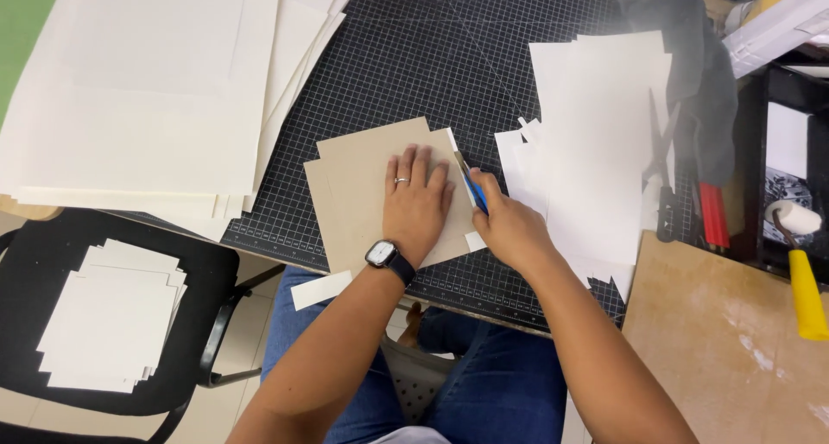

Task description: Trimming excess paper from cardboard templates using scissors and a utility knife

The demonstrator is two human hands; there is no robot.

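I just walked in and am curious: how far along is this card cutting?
Done, it seems: a pile of cut white pieces on the black chair, more white offcuts right of the mat. In hand: the left hand presses brown card flat on the cutting mat while the right hand runs a blue knife along its edge. Left, probably: the big cream sheets look uncut.

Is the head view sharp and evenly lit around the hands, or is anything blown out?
Head view: both hands and the tan cardboard sheet are sharp, lighting even with soft shadows; the white paper stack at right is overexposed, its edges washed out; wide-angle bending shows toward the frame edges.
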